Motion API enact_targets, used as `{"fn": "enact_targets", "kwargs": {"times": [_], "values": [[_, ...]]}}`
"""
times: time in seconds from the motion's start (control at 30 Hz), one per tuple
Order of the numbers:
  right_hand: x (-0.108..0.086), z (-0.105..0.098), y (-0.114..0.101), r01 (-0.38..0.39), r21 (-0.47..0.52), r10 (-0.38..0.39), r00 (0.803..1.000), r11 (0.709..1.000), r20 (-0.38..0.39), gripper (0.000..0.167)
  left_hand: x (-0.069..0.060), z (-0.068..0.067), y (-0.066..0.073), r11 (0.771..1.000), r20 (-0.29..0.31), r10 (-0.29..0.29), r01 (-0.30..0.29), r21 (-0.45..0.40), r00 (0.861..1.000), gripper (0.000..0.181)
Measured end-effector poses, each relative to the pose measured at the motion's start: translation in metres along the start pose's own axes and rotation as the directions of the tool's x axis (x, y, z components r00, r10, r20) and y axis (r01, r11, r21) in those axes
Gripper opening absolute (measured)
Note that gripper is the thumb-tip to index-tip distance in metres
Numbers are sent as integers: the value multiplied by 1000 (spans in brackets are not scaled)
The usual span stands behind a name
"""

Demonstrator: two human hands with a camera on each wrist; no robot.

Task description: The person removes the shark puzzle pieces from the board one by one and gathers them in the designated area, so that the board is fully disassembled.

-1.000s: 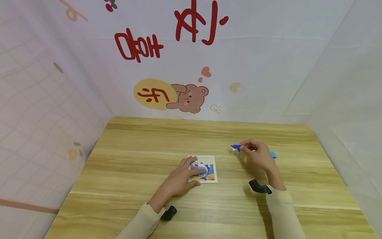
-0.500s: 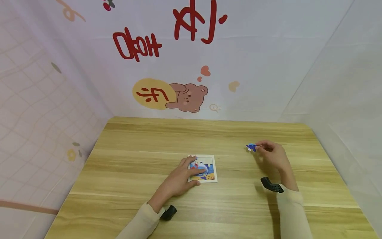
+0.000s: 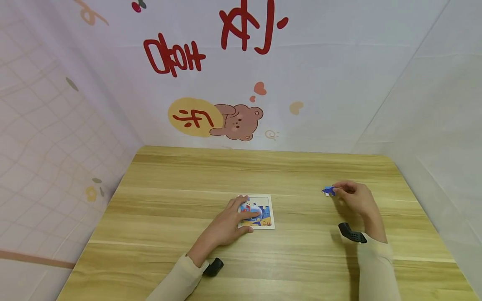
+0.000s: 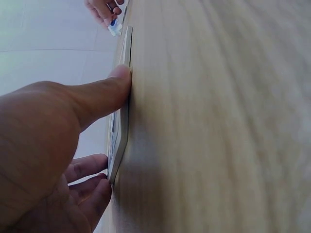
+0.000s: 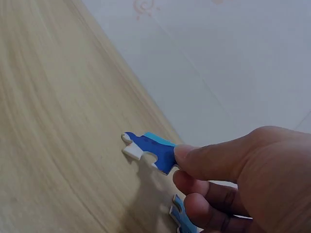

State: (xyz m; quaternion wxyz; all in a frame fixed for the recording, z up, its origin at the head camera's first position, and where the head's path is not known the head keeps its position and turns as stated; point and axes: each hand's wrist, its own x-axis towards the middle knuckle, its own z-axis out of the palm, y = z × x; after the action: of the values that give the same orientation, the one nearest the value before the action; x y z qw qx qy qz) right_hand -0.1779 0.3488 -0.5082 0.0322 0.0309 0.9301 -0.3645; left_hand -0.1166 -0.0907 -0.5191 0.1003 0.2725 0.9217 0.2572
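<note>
In the head view my left hand (image 3: 227,223) lies at the left side of a small white-framed jigsaw puzzle board (image 3: 273,225) with a colourful picture. The left wrist view has the thumb (image 4: 119,80) against the board's edge and several fingertips (image 4: 101,187) at its corner, so the hand holds it on the table. To the right, my right hand (image 3: 355,198) pinches a blue and white puzzle piece (image 5: 153,148) between thumb and fingers, just above the table. A second blue puzzle piece (image 5: 181,213) shows below those fingers, partly hidden by them.
The wooden table (image 3: 180,175) meets a white printed wall sheet (image 3: 324,83) along its back edge. More sheeting stands at the left and right sides. Each wrist wears a black camera mount, such as the right one (image 3: 352,234).
My right hand has moved to the right with the pinched puzzle piece, away from the board, and latterly a little nearer the front. The left hand has stayed on the board.
</note>
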Motion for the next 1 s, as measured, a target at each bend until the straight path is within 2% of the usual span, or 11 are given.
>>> {"fn": "enact_targets", "kwargs": {"times": [0.17,0.37,0.67,1.0], "values": [[0,0,1,-26,-82,25,1000,996,-11,38,-1,-1,1,1000,-1,4,-4,-3,1000,47],[0,2,0,-4,-170,-1,1000,985,-31,28,0,0,0,1000,-1,4,-4,5,1000,47],[3,6,2,23,-194,-39,996,981,-79,20,0,-1,2,1000,0,0,0,4,1000,47],[2,6,3,26,-208,-44,996,978,-83,19,0,0,1,1000,-1,-5,5,5,1000,47]]}}
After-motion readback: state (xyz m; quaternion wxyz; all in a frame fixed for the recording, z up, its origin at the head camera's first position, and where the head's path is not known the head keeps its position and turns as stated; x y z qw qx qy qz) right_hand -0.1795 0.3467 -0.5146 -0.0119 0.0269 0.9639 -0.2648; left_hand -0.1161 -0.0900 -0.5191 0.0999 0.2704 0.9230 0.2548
